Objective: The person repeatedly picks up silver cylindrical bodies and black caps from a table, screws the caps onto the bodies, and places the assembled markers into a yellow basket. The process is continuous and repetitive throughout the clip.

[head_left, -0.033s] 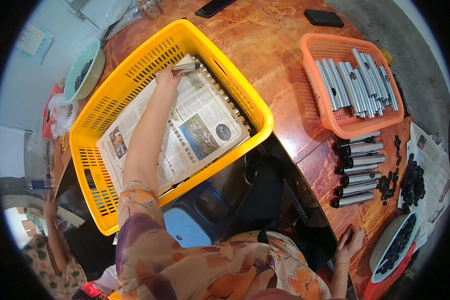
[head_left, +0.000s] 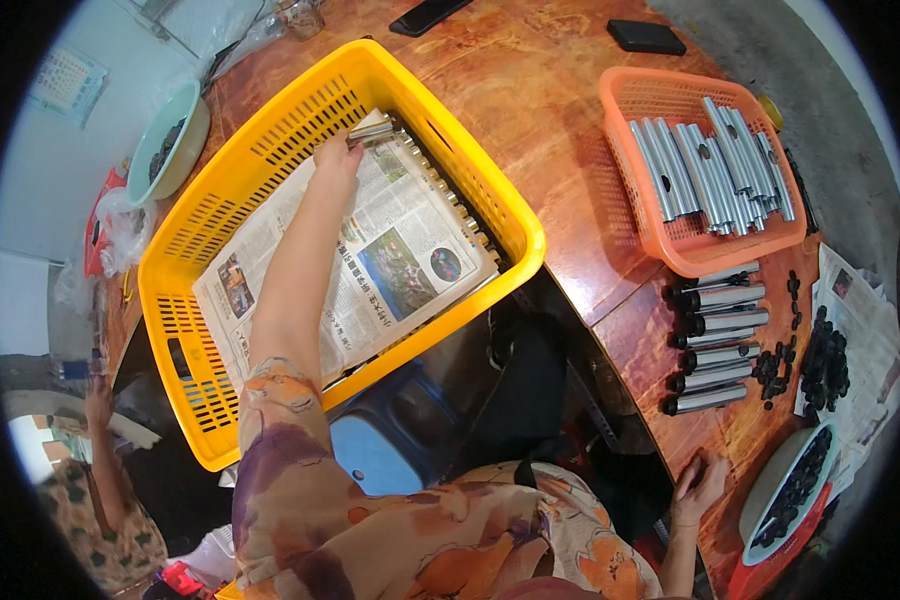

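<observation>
Faced glossy orange-brown table (head_left: 550,150), w/ grey floor (head_left: 775,60) past its far R side. Gripped silver tubing (head_left: 372,131) in L hand (head_left: 338,160), fingers closed round one end, inside yellow basket (head_left: 440,322) nr its far end; couldn't tell if touching newspaper (head_left: 410,210) below. Saw row of tube ends (head_left: 460,208) along basket's R side, just beside newspaper's edge. Had R hand (head_left: 702,484) at table's R front edge, fingers half-curled; couldn't tell if open or closed. Ahead of it, saw capped tubes (head_left: 720,377) lined up, loose blk caps (head_left: 773,372) just R, more heaped on 2nd sheet (head_left: 870,320). Beyond, spotted orange basket (head_left: 730,258) w/ silver tubes (head_left: 730,165). Noted pale-green bowl (head_left: 763,480) of blk pcs lower R, similar bowl (head_left: 194,130) far L, blk phone (head_left: 430,14) & blk case (head_left: 648,37) toward back, blue stool (head_left: 375,455) below yellow basket, co-worker's arm (head_left: 110,480) at L.
</observation>
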Motion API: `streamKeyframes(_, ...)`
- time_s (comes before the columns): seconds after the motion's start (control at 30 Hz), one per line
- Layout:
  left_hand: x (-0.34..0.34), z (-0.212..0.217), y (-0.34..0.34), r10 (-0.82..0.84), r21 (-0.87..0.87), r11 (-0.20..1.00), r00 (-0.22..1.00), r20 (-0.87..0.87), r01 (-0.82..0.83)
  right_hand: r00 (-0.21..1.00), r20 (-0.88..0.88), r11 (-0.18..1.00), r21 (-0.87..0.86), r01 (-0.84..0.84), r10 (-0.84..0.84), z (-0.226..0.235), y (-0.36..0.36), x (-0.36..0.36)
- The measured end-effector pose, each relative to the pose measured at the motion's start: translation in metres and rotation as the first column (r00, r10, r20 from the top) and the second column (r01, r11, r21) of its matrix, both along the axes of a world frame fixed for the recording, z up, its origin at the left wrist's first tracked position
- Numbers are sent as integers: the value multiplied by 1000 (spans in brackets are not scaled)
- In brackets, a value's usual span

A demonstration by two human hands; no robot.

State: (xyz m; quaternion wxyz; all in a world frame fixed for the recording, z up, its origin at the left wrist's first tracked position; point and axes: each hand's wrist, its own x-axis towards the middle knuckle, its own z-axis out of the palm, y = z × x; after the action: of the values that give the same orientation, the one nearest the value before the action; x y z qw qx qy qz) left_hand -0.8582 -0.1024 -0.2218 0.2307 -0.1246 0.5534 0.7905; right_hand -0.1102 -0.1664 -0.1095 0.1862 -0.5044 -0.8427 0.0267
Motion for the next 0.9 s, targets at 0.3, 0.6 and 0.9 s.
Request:
streamKeyframes(0.3,37,30,36,331,-140,930,941,-78,-339,1000,-25,1000,-2,4,-4,-5,-1,4)
streamKeyframes(0.6,15,5,33,292,-43,956,954,69,-290,1000,-25,1000,-19,-16,16,-3,-1,5)
streamKeyframes(0.9,0,-5,34,188,-70,979,982,-25,-190,1000,-2,1000,12,-15,15,-7,-1,8)
